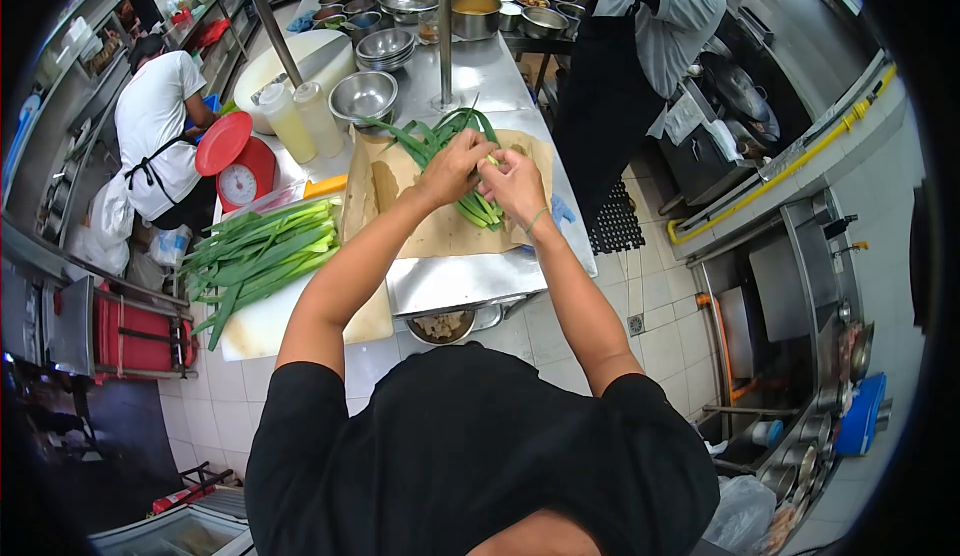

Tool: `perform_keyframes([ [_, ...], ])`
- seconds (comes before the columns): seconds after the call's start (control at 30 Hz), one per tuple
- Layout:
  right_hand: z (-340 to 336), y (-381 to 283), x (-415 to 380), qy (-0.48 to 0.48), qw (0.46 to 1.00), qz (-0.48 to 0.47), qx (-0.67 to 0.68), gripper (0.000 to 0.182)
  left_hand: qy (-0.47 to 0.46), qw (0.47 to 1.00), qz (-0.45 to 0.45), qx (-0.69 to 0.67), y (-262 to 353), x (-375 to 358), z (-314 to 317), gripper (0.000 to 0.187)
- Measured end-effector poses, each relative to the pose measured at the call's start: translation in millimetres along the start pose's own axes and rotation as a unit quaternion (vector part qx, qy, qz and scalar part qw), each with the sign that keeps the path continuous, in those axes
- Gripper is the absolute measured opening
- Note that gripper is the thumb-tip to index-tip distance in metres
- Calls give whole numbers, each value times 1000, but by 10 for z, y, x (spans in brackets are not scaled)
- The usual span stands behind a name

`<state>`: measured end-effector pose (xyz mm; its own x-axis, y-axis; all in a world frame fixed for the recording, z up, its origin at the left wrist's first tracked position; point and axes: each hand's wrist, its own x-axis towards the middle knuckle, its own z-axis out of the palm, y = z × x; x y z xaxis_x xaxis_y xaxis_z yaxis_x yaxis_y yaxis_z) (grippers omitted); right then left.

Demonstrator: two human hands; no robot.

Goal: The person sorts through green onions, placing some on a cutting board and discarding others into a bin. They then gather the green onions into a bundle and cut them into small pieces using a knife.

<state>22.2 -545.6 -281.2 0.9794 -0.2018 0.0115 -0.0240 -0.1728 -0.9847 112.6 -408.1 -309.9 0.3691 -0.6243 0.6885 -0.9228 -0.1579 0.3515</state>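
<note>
Over a sheet of brown paper (425,234) on the steel table, my left hand (456,164) and my right hand (515,186) meet with bent, pinching fingers. Between them is a small piece of green onion (492,160). Green onion leaves (425,143) spread behind my hands, and cut stalks (482,211) lie beneath them on the paper. A thin green band circles my right wrist. To the left, a large pile of green onions (265,256) rests on a white cutting board (300,323).
A red scale (243,178), squeeze bottles (285,124) and a steel bowl (364,98) stand at the back left. Several food containers (475,16) fill the far end. One person (160,131) bends at the left; another (630,66) stands beyond the table's right edge.
</note>
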Motion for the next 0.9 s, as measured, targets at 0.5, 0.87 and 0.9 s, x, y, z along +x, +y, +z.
perform_keyframes([
  [0.5, 45, 1014, -391, -72, 997, 30, 1, 30, 306, 907, -71, -281, 223, 1277, -2166, 17],
  [0.87, -214, 484, -324, 67, 988, -56, 125, 28, 400, 847, -168, -308, 543, 1520, -2710, 23],
  [0.9, -267, 393, -300, 65, 988, -74, 119, 29, 401, 843, -173, -313, 522, 1515, -2747, 23],
])
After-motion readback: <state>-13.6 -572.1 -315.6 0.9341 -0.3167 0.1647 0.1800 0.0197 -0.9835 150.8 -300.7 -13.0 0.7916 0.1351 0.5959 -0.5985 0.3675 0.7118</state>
